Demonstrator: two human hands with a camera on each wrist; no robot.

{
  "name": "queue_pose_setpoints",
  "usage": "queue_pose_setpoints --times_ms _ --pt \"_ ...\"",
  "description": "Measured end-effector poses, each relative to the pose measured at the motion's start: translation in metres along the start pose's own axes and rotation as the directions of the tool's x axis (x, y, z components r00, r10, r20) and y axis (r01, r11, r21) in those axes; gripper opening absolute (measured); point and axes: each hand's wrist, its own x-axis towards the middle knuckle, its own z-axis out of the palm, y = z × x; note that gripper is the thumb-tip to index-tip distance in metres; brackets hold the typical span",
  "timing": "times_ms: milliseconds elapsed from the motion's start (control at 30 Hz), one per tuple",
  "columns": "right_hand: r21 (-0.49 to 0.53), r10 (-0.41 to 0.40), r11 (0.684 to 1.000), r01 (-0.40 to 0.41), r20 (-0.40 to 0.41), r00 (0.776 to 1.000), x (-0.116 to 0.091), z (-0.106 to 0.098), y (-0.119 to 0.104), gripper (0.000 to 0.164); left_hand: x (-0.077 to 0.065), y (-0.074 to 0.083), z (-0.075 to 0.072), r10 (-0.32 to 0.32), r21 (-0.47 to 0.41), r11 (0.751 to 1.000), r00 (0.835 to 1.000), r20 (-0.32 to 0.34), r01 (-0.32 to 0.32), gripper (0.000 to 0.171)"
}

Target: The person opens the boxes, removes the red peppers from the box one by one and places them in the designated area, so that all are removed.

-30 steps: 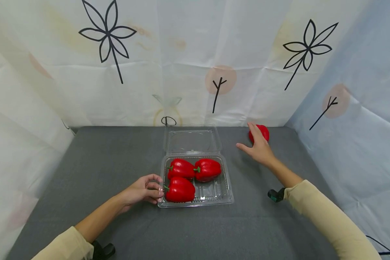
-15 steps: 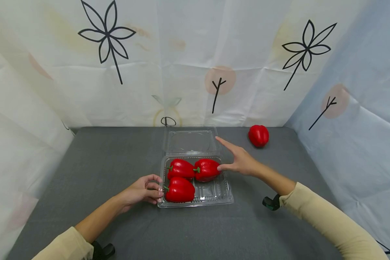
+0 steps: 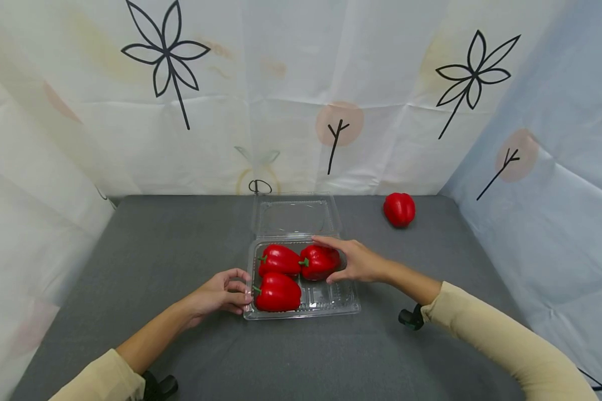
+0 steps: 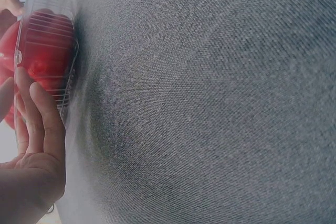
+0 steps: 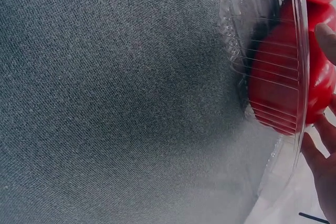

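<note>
Three red bell peppers sit in the base of a clear plastic clamshell container (image 3: 331, 301): one at the front left (image 3: 278, 292), one at the back left (image 3: 279, 260), one at the back right (image 3: 319, 263). My left hand (image 3: 224, 292) pinches the container's left rim; in the left wrist view its fingers (image 4: 44, 121) lie against the outer wall. My right hand (image 3: 358, 262) spans the back-right pepper, index finger beyond it and thumb in front; whether they press on it I cannot tell. The right wrist view shows the thumb (image 5: 326, 43) over that pepper (image 5: 278, 77).
Another red bell pepper (image 3: 399, 210) stands at the back right of the grey table (image 3: 180, 234). The container's lid (image 3: 296, 217) lies folded back behind the base. White printed cloth (image 3: 281, 111) encloses the table at the back and sides.
My right hand has left the pepper at the back right and come left and forward to the pepper in the container. The left hand has stayed at the rim.
</note>
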Motion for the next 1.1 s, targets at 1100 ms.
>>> queue_pose_setpoints --times_ms 1100 --pt "-0.027 -0.006 1.0 0.006 -0.03 1.0 0.0034 0.0018 0.0012 0.069 0.0028 -0.0028 -0.0009 -0.02 0.004 1.0 1.0 -0.003 0.02 0.049"
